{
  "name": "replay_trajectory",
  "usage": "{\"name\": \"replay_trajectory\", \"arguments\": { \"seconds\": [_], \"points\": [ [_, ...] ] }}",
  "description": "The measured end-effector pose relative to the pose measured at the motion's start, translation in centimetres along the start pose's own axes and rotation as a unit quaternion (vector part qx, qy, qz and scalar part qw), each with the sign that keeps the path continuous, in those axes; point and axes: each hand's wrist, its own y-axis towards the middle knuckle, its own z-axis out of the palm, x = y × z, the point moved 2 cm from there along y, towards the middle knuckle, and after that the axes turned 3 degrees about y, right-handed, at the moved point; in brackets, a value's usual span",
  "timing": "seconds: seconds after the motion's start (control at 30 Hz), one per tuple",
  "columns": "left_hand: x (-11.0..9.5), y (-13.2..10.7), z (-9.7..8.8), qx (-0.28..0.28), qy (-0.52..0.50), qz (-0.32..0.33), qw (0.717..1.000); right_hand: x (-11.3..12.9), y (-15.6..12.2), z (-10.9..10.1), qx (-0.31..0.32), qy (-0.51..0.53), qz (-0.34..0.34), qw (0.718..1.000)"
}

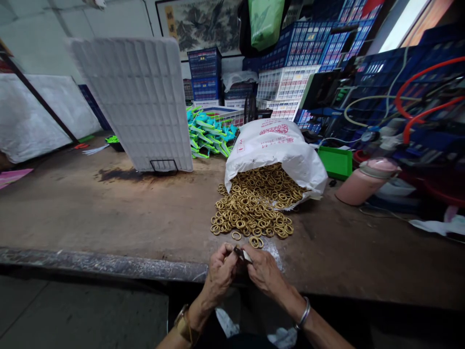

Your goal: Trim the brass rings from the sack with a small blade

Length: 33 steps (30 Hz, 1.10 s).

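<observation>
My left hand is closed in a pinch at the front edge of the table, its fingertips meeting those of my right hand. What the left fingers pinch is hidden. Closed in my right hand is a small tool with a dark tip and a pale body; the tip touches the left fingers. Just beyond both hands lies a pile of brass-coloured rings, with a few loose rings nearest me. More rings spill from the mouth of a white woven sack lying on its side.
The brown table runs across the view. A white ribbed panel stands upright at left in a wire stand. Green and turquoise plastic pieces are heaped behind. At right are a green tray, a pink bottle and orange hoses.
</observation>
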Motion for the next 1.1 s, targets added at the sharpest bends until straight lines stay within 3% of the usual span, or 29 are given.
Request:
{"name": "replay_trajectory", "arguments": {
  "seconds": [0.2,0.4,0.57,0.77,0.93,1.1],
  "points": [
    [-0.1,-0.9,-0.1,-0.003,0.005,0.003,1.0,-0.6,0.5,0.2,0.042,-0.034,0.006,0.999],
    [-1.4,-2.7,0.0,0.046,-0.086,-0.039,0.994,-2.0,1.9,-0.2,-0.004,-0.124,0.077,0.989],
    [-1.0,-1.8,-1.2,0.014,-0.166,-0.064,0.984,-0.8,3.1,0.0,-0.021,-0.144,0.068,0.987],
    [0.1,-1.5,-2.1,0.022,-0.217,-0.088,0.972,-0.3,4.7,1.2,-0.021,-0.188,0.091,0.978],
    [0.4,-1.0,-2.9,0.019,-0.265,-0.125,0.956,-0.3,5.0,1.1,-0.014,-0.182,0.098,0.978],
    [0.8,-0.2,-3.3,-0.05,-0.29,-0.155,0.943,-0.2,4.3,0.7,-0.027,-0.145,0.094,0.985]
  ]
}}
